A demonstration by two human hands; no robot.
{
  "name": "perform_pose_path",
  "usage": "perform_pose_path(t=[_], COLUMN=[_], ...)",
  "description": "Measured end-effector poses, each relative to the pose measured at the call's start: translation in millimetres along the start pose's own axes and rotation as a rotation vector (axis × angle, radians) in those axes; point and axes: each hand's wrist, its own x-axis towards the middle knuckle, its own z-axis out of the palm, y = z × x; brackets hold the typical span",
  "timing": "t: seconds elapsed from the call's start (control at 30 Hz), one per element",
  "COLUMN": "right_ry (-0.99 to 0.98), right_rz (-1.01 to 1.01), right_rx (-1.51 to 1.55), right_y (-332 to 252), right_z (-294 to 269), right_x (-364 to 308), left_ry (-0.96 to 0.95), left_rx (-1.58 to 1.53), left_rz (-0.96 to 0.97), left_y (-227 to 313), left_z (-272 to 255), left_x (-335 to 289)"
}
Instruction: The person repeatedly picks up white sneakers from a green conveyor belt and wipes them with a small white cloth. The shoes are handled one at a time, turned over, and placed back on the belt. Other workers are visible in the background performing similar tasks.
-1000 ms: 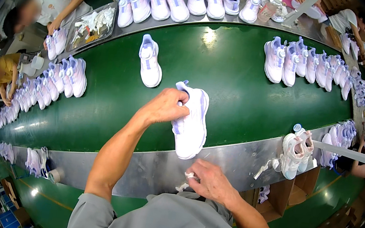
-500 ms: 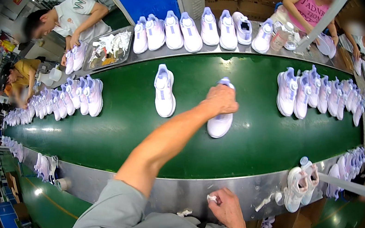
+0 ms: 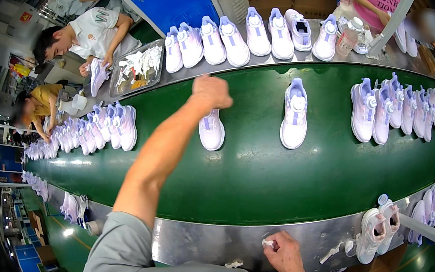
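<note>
My left hand (image 3: 211,92) reaches across the green belt and is closed over the heel and collar of a pale lilac-white sneaker (image 3: 211,131). Only the front of that shoe shows, toe pointing toward me. To its right another lilac-white sneaker (image 3: 295,113) with a round dial on its tongue stands alone, toe also toward me. Low over the near metal ledge, my right hand (image 3: 285,253) is closed, pinching a small white scrap (image 3: 268,244) that looks like tissue or cloth.
Sneakers line the far ledge (image 3: 254,35) and stand in rows on the green belt (image 3: 243,190) at left and right. A used-looking sneaker pair (image 3: 371,235) sits on the near ledge. A scrap tray (image 3: 138,69) and co-workers are beyond; one person holds a sneaker (image 3: 98,76).
My left hand has left the right-hand sneaker and moved left onto the other one. The released shoe now stands slightly farther back. The view has shifted a little; my right hand keeps its white scrap.
</note>
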Motion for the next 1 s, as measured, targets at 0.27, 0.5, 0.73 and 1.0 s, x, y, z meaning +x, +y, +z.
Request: perform_pose_path(t=[0.27, 0.5, 0.73, 1.0], right_ry=[-0.043, 0.005, 0.024, 0.050], right_rz=[-0.005, -0.022, 0.037, -0.067], right_rx=[-0.045, 0.015, 0.074, 0.087], right_y=[-7.4, 0.0, 0.5, -6.5], right_z=[5.9, 6.6, -1.0, 3.9], right_x=[9.3, 11.3, 9.7, 16.2], left_ry=[-0.154, -0.363, -0.455, 0.027], left_rx=[-0.042, -0.332, -1.016, -0.426], left_rz=[0.344, 0.194, -0.092, 0.180], left_y=[-54.3, -63.7, -20.1, 33.2], left_z=[51.9, 53.8, 93.2, 102.0], left_x=[12.3, -5.9, -109.4, -142.5])
